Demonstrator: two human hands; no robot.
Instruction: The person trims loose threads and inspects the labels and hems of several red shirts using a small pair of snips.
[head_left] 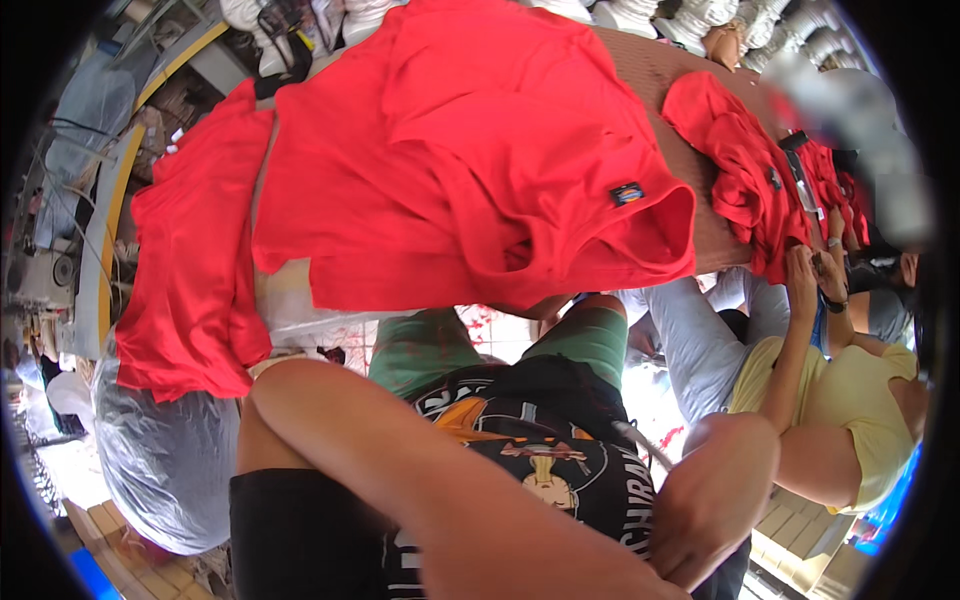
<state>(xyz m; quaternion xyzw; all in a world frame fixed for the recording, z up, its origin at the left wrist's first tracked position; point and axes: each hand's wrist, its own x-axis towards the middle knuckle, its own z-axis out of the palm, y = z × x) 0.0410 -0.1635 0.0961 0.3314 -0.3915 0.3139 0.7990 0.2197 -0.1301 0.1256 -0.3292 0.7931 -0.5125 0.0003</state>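
Note:
My left forearm [400, 460] crosses in front of my body from the left toward the lower right, and its hand is beyond the lower edge. My right arm [720, 480] is folded close to my chest. Part of what seems to be my right hand [684, 562] shows low down beside the left forearm, its fingers too unclear to read. Neither hand touches the cloth. Before me a large red shirt [480, 150] lies spread on the table, its neck opening with a dark label [627, 193] toward the near right. A separate red cloth piece [200, 260] drapes over the table's left edge.
On the right, a co-worker in a yellow top [830, 420] handles another red garment [745, 180] with both hands. White-wrapped bundles [630, 18] line the back of the brown table [715, 235]. A plastic-covered sack [160, 460] stands at left, near a sewing machine [50, 275].

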